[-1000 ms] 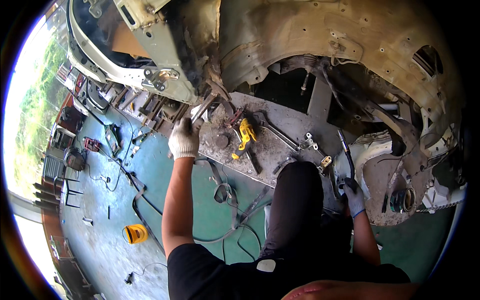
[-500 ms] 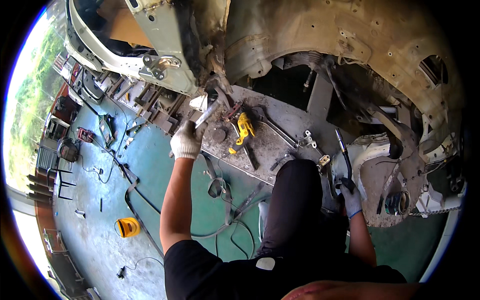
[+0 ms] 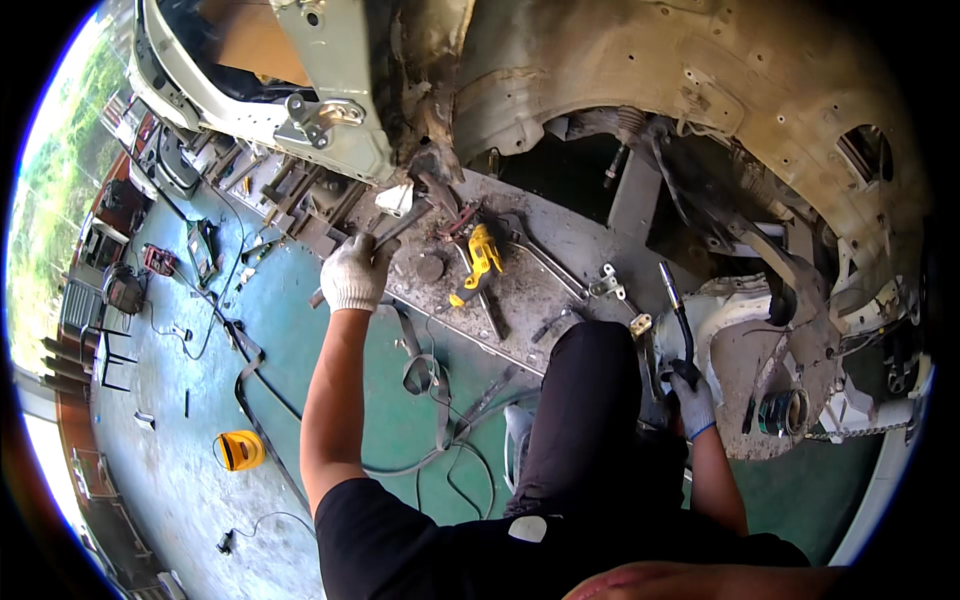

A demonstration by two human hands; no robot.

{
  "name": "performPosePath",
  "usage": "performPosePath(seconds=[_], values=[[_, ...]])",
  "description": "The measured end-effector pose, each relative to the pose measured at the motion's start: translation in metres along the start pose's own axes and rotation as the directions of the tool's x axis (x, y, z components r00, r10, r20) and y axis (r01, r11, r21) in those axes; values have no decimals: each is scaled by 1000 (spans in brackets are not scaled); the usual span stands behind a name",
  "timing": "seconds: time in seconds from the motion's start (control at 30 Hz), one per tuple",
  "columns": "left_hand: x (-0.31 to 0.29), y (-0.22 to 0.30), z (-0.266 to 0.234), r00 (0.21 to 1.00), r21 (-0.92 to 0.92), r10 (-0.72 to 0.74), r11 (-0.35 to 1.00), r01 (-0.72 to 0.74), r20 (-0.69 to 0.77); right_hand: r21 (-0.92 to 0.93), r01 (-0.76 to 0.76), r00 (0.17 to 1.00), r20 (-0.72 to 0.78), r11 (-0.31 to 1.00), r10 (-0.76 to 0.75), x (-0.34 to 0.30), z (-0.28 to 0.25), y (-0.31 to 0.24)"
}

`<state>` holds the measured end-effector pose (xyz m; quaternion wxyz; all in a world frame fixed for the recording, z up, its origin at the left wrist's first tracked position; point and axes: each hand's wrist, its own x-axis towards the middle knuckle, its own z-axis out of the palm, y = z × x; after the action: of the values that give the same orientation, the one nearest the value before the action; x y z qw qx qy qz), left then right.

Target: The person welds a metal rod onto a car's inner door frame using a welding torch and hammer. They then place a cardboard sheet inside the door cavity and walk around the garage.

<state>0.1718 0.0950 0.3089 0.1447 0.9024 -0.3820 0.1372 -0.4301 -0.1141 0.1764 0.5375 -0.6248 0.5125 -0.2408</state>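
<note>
1. My white-gloved left grip (image 3: 354, 272) is clamping round the bar (image 3: 403, 226), its fingers curling over the metal.
2. The bar is running slantwise through that grip: the longer part is reaching up and right over the worktop (image 3: 590, 240), while a short end is poking out at the lower left.
3. Its upper end is lying just beside the white piece (image 3: 395, 200) and near the rusty edge of the car shell (image 3: 620, 60); whether it is touching either, I cannot tell.
4. My grey-gloved right grip (image 3: 690, 400) is closing round the torch (image 3: 672, 290) at its black lower part; its metal end is pointing up and away from me, well apart from the bar.
5. The yellow tool (image 3: 481, 252) is resting on the worktop between my grips, nearer the left.
6. My left grip is hiding the middle of the bar.
7. My right grip is covering the torch's lower end, and shadow beside my knee (image 3: 592, 400) is blurring what lies there.
8. The upper edge is cutting off the car shell.
</note>
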Motion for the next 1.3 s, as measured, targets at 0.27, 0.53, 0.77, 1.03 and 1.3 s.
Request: performPosePath(seconds=[0.27,0.53,0.77,1.03,1.3], values=[[3,16,-7,999,-59,-47,997,45,-27,8,41,998,-37,999,-41,-11,-4,8],[-4,19,5,995,-93,-102,991,101,-2,135,54,996,-77,989,-43,-2,-13,23],[-193,6,74,974,-271,-6,960,70,228,-163,-76,993,-107,984,59,80,11,18],[-541,14,32,320,174,-714,525,833,622,-264,-288,925,-326,921,195,201,27,68],[-812,34,-122,-211,568,-901,47,822,380,-600,-113,993,-101,792,66,140,35,131]])
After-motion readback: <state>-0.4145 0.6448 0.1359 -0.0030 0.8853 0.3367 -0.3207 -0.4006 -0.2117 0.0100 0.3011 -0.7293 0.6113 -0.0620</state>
